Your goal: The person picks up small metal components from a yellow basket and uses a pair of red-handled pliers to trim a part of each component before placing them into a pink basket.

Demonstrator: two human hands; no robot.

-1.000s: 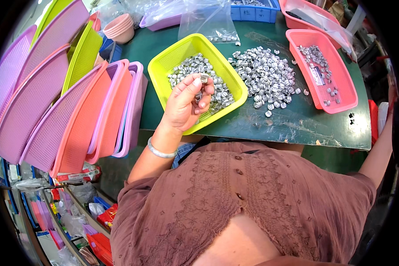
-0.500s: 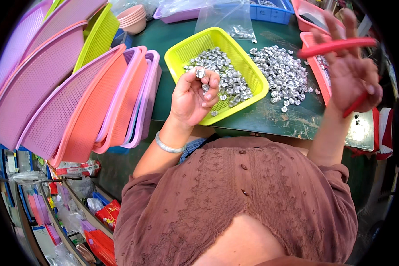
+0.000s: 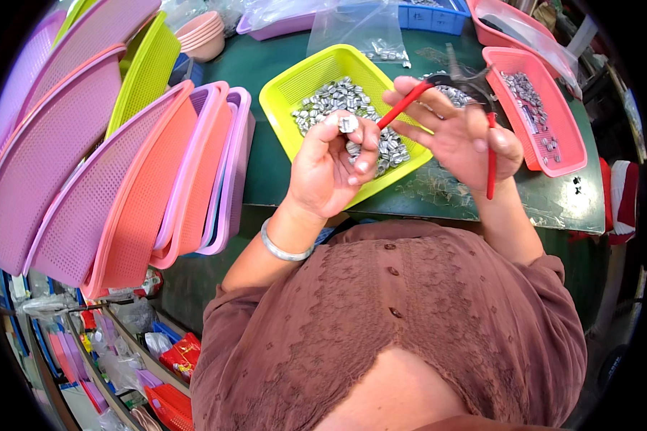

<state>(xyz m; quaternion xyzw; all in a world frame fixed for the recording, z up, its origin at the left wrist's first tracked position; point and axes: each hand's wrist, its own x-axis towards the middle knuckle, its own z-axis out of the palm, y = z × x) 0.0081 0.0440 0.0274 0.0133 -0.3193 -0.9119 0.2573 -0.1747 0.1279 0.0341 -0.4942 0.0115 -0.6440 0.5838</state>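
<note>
My left hand [image 3: 320, 171] pinches a small silvery metal piece [image 3: 348, 124] between thumb and forefinger, over the near part of a yellow-green plastic basket [image 3: 284, 85]. Many similar metal pieces [image 3: 345, 93] lie in that basket. My right hand [image 3: 478, 147] holds red-handled pliers [image 3: 407, 102], their handles spread wide and the fingers loosely stretched around them. The pliers' metal head points away from me, blurred, apart from the piece in my left hand. Behind my right hand a loose heap of metal pieces [image 3: 453, 93] on the table is mostly hidden.
Right of my hands is a pink basket [image 3: 569, 147] with some metal pieces in it. Stacked purple, orange and green baskets [image 3: 115, 194] crowd the left. At the back of the green table [image 3: 280, 50] are a clear bag [image 3: 356, 32], a blue bin [image 3: 431, 19] and nested pink bowls [image 3: 203, 39].
My right hand has swung the pliers left and down from above the pink basket toward my left hand. My left hand has shifted slightly right, still pinching the metal piece.
</note>
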